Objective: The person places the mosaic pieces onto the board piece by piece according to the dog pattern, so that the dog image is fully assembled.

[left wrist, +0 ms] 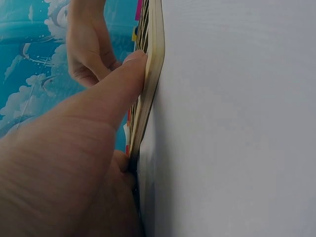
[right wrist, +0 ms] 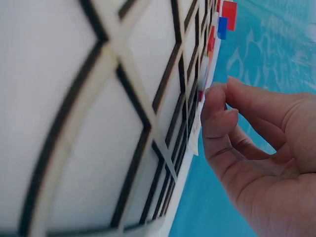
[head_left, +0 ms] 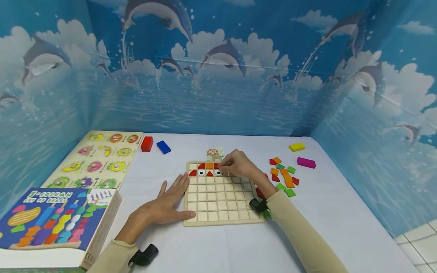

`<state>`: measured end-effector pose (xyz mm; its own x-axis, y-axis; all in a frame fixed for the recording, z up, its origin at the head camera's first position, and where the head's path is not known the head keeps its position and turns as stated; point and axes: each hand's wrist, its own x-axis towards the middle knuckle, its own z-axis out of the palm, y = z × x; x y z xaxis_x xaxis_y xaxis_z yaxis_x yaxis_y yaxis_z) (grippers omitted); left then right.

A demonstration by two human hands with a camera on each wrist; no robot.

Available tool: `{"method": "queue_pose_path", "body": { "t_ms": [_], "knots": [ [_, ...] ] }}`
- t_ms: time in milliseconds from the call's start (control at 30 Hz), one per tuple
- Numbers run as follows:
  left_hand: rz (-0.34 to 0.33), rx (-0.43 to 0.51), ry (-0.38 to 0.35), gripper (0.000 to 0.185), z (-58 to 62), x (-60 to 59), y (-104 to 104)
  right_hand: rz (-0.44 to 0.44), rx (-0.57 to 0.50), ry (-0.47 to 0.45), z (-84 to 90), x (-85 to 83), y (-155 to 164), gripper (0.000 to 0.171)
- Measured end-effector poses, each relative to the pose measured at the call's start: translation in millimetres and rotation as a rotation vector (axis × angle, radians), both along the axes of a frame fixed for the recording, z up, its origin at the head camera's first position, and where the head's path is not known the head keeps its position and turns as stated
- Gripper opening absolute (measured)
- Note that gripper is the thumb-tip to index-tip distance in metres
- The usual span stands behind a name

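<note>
Pressing flat on the grid board's point(head_left: 218, 201) left edge, the left hand point(head_left: 164, 206) is steadying it; the right hand point(head_left: 239, 165) is pinching a small tile point(head_left: 216, 166), best lowered squarely into its cell.

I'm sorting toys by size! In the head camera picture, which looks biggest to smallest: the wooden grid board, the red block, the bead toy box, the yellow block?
1. Bead toy box, though nearest the camera.
2. Wooden grid board.
3. Red block and yellow block: look about alike.
</note>
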<state>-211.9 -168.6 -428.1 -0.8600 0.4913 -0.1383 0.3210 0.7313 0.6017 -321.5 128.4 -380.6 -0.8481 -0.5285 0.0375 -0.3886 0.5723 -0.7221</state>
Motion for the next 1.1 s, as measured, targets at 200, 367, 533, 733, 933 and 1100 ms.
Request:
{"method": "queue_pose_path", "body": {
  "t_ms": [200, 367, 533, 733, 933, 1100],
  "knots": [
    [-0.003, 0.004, -0.001, 0.117, 2.6, 0.1, -0.3, 0.023, -0.014, 0.054, 8.2, 1.1, 31.1, 0.021],
    [-0.013, 0.038, 0.007, 0.117, 5.6, 0.7, -2.9, -0.018, 0.030, 0.068, 15.1, -2.6, 69.0, 0.023],
    [-0.016, 0.066, 0.015, 0.120, 3.7, 1.3, -6.0, -0.054, 0.102, 0.008, 13.0, -4.4, 94.4, 0.019],
    [-0.010, 0.070, 0.025, 0.121, 0.7, 2.6, -6.7, -0.077, 0.173, -0.068, 5.3, -5.2, 105.6, 0.018],
    [0.004, 0.034, 0.021, 0.121, -1.5, 2.6, -5.8, -0.125, 0.220, -0.106, -0.8, -4.9, 109.4, 0.015],
    [-0.015, 0.045, 0.007, 0.120, 1.4, 2.4, -3.3, -0.162, 0.232, -0.119, -1.7, -2.8, 111.2, 0.013]
  ]
}}
